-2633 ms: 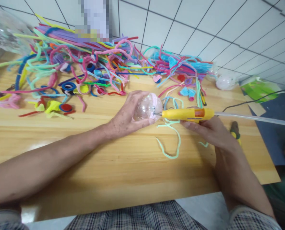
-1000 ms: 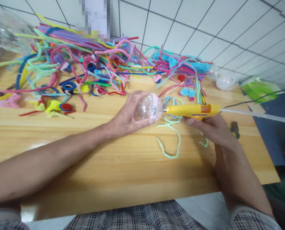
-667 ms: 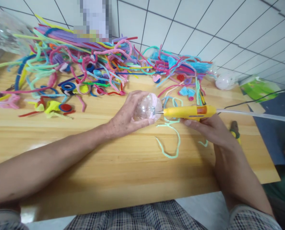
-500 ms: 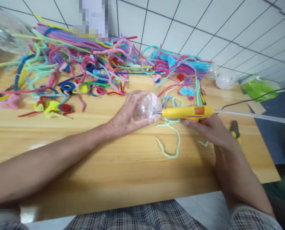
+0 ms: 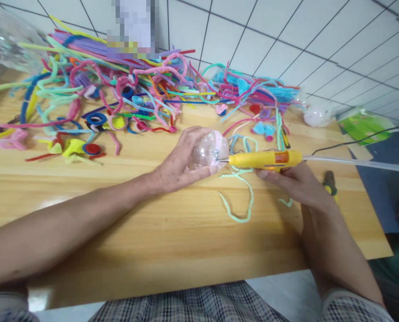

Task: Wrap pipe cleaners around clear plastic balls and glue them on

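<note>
Both occupied: left hand [image 5: 174, 163] grips clear ball [image 5: 204, 150], right hand [image 5: 296, 181] grips yellow glue gun [image 5: 256, 159], nozzle [image 5: 224, 160] at ball's four o'clock; best brace ball, thumb [image 5: 202, 172] clear.

Colourful pipe cleaners [image 5: 152, 70] crowd the back of your bench [image 5: 152, 250] beneath a white tiled wall [image 5: 253, 36]; at your right lie a whitish ball [image 5: 316, 115], a green packet [image 5: 363, 127] and a dark-and-yellow tool [image 5: 330, 181].
</note>
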The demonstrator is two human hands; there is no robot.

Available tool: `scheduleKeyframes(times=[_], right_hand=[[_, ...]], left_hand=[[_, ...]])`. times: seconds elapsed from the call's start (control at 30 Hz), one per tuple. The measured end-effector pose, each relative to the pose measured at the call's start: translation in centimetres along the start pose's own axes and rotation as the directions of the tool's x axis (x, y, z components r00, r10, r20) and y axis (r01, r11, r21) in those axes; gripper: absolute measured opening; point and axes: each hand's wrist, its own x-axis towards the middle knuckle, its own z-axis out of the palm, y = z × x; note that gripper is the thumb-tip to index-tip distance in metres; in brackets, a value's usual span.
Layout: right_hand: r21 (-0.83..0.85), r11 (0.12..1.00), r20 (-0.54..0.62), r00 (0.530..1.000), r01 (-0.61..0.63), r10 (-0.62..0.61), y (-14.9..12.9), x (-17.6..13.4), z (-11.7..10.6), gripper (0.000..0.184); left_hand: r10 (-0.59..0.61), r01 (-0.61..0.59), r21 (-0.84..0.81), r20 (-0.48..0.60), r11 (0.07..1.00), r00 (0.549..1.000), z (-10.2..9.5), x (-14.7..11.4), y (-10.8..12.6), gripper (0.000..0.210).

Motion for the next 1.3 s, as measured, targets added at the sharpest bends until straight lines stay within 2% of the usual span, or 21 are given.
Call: scheduleKeyframes(times=[0.17, 0.3, 0.53, 0.73, 0.9, 1.3], right_hand=[[0.040, 0.999, 0.014, 1.000, -0.012, 0.011, -0.1, 0.1, 0.2, 0.045], [0.006, 1.000, -0.002, 1.000, 0.002, -0.002, 0.1, 0.0, 0.2, 0.042], [-0.008, 0.996, -0.040, 0.995, 0.092, -0.092, 0.5, 0.1, 0.1, 0.039], [-0.011, 1.000, 0.003, 1.000, 0.025, -0.025, 0.3, 0.1, 0.3, 0.049], [-0.048, 0.996, -0.044, 0.996, 0.074, -0.076, 0.8, 0.1, 0.1, 0.051], [0.025, 0.998, 0.035, 0.998, 0.060, -0.061, 1.2, 0.1, 0.1, 0.041]], left_hand=[[-0.028, 0.028, -0.010, 0.019, 1.000, 0.999, -0.1, 0.0, 0.0, 0.083], [-0.016, 0.016, -0.028, 0.008, 0.999, 1.000, -0.1, 0.0, 0.0, 0.082], [-0.017, 0.017, -0.043, 0.011, 0.999, 1.000, -0.1, -0.1, -0.1, 0.082], [-0.032, 0.032, -0.026, 0.017, 0.999, 0.999, -0.1, 0.0, -0.1, 0.083], [0.011, -0.011, -0.013, 0.024, 1.000, 1.000, -0.2, 0.0, -0.1, 0.081], [-0.027, 0.029, -0.036, 0.047, 0.999, 0.999, -0.5, -0.1, 0.2, 0.078]])
